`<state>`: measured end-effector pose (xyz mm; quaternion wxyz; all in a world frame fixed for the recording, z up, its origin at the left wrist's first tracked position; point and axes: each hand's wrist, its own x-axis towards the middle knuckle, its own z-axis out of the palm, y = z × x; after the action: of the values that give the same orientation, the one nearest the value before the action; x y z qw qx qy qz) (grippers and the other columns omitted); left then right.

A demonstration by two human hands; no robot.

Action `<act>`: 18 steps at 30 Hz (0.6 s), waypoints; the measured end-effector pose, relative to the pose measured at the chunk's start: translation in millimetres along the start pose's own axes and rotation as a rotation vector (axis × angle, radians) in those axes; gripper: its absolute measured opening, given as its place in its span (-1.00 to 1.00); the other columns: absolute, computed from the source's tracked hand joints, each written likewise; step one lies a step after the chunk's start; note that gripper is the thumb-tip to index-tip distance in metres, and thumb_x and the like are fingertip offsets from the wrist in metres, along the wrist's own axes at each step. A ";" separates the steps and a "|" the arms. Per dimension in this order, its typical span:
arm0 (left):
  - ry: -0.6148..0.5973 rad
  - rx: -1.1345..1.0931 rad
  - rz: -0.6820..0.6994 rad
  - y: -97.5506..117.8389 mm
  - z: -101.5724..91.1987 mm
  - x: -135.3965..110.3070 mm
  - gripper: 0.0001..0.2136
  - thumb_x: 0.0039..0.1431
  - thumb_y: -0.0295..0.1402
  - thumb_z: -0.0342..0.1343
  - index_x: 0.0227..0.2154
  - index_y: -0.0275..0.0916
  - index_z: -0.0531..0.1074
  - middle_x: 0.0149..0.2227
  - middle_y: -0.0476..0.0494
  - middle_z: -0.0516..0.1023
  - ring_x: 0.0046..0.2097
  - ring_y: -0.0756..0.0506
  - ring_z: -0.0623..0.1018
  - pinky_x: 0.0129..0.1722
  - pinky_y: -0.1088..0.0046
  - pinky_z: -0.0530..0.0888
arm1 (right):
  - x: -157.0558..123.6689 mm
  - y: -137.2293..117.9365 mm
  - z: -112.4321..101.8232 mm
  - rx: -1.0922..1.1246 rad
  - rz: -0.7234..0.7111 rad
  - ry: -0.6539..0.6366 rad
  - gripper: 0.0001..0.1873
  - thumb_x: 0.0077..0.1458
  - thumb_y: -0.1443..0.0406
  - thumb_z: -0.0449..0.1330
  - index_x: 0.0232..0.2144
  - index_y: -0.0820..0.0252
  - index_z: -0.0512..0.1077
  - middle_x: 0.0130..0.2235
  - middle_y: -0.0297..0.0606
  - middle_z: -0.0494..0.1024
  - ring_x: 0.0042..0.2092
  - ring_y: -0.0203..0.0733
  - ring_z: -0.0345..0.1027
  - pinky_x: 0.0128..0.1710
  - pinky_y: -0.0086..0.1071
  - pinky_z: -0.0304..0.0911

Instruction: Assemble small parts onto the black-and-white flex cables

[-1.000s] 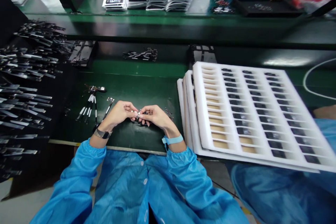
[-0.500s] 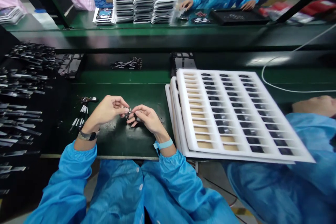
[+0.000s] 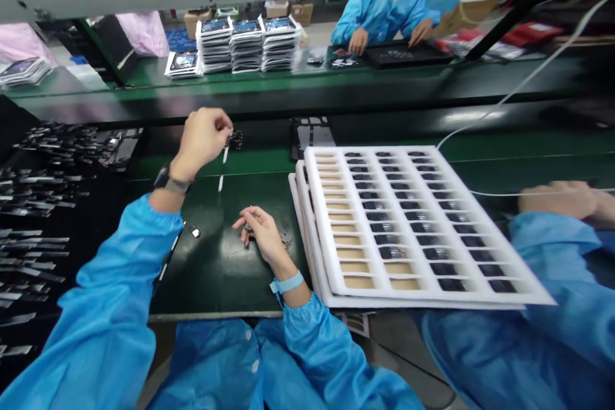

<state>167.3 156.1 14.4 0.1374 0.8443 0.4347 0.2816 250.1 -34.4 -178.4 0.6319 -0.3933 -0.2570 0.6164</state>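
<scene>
My left hand [image 3: 204, 141] is raised over the far part of the green bench, thumb and finger pinched on a thin flex cable [image 3: 225, 154] that hangs down with white patches along it. Just behind the fingertips lies a pile of small dark cables [image 3: 236, 139], partly hidden by the hand. My right hand [image 3: 262, 234] hovers low above the bench, fingers curled around a small dark part [image 3: 248, 228] mostly covered by them. A small silvery piece [image 3: 195, 231] lies between my hands and my left forearm. More strips [image 3: 168, 259] show beside that forearm.
Stacked white foam trays [image 3: 327, 224] with dark parts in slots stand at my right. Rows of dark strips [image 3: 43, 237] fill the left side. Flat dark panels [image 3: 313, 136] lie at the back. A white cable [image 3: 509, 93] crosses at right; a co-worker's hand [image 3: 557, 198] is beyond the trays.
My hands have parted: the left has moved up and away to the far pile and holds a cable there. The right stays low. The view has tilted upward.
</scene>
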 end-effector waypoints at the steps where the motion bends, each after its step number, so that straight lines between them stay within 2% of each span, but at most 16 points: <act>1: 0.003 0.029 0.044 7.7 14.9 29.1 -0.87 0.21 -0.50 0.21 -0.25 -0.32 0.65 -0.24 -0.18 0.66 -0.09 -0.21 0.61 0.13 0.20 0.48 | 0.8 0.2 -0.1 -0.007 0.009 0.006 -0.48 0.12 -0.11 0.42 -0.21 0.15 0.39 -0.35 -0.23 0.71 -0.59 -0.33 0.40 -0.63 -0.50 0.24; 4: -0.002 0.033 0.203 36.1 77.3 102.9 -0.80 0.27 -0.58 0.12 -0.15 -0.33 0.61 -0.10 -0.24 0.66 0.07 -0.26 0.59 0.21 0.19 0.41 | 4.9 2.8 -3.0 -0.016 0.021 0.024 -0.45 0.09 -0.15 0.42 -0.23 0.14 0.39 -0.37 -0.25 0.70 -0.60 -0.33 0.38 -0.64 -0.50 0.20; 5: -0.018 0.028 0.249 46.4 101.5 119.1 -0.77 0.30 -0.60 0.08 -0.10 -0.33 0.60 -0.04 -0.27 0.65 0.10 -0.26 0.58 0.22 0.20 0.40 | 6.8 4.2 -4.9 -0.017 0.020 0.031 -0.44 0.08 -0.16 0.42 -0.23 0.14 0.39 -0.38 -0.25 0.69 -0.61 -0.33 0.37 -0.65 -0.51 0.19; 7: -0.076 0.005 0.323 65.2 150.2 136.1 -0.73 0.36 -0.63 0.00 -0.06 -0.34 0.57 0.08 -0.34 0.62 0.15 -0.25 0.56 0.24 0.24 0.37 | 11.4 7.4 -9.6 -0.019 0.013 0.052 -0.43 0.08 -0.17 0.42 -0.23 0.14 0.39 -0.39 -0.25 0.69 -0.62 -0.33 0.37 -0.67 -0.51 0.15; 10: -0.191 -0.010 0.369 81.2 212.3 130.7 -0.75 0.37 -0.63 -0.01 -0.15 -0.36 0.58 0.06 -0.37 0.63 0.13 -0.24 0.58 0.19 0.30 0.40 | 18.3 10.5 -17.2 -0.029 0.001 0.099 -0.44 0.08 -0.17 0.41 -0.24 0.14 0.40 -0.40 -0.25 0.68 -0.62 -0.31 0.38 -0.68 -0.51 0.13; 13: -0.352 0.014 0.317 79.7 252.3 110.9 -0.83 0.30 -0.62 0.13 -0.25 -0.33 0.61 0.01 -0.34 0.66 0.11 -0.27 0.61 0.16 0.30 0.44 | 21.6 10.3 -21.6 -0.043 0.000 0.151 -0.42 0.06 -0.19 0.41 -0.27 0.15 0.41 -0.45 -0.29 0.63 -0.62 -0.30 0.38 -0.68 -0.50 0.12; 16: -0.483 -0.013 0.286 69.5 268.5 93.6 -0.89 0.21 -0.56 0.25 -0.28 -0.26 0.64 -0.01 -0.27 0.67 0.13 -0.30 0.61 0.21 0.23 0.47 | 19.4 7.9 -21.3 -0.053 0.017 0.171 -0.40 0.06 -0.20 0.41 -0.26 0.17 0.42 -0.42 -0.24 0.65 -0.60 -0.31 0.38 -0.65 -0.51 0.12; 18: -0.482 -0.115 0.261 59.6 265.6 86.8 -0.91 0.14 -0.51 0.33 -0.30 -0.22 0.66 -0.05 -0.22 0.68 0.13 -0.31 0.61 0.25 0.21 0.47 | 16.4 6.3 -19.9 -0.056 0.034 0.158 -0.41 0.08 -0.19 0.41 -0.25 0.17 0.43 -0.39 -0.20 0.67 -0.58 -0.30 0.40 -0.63 -0.51 0.12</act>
<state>404.7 195.1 -139.7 0.2473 0.9265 0.2605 0.1123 264.3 -22.2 -197.2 0.6283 -0.4627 -0.2168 0.5866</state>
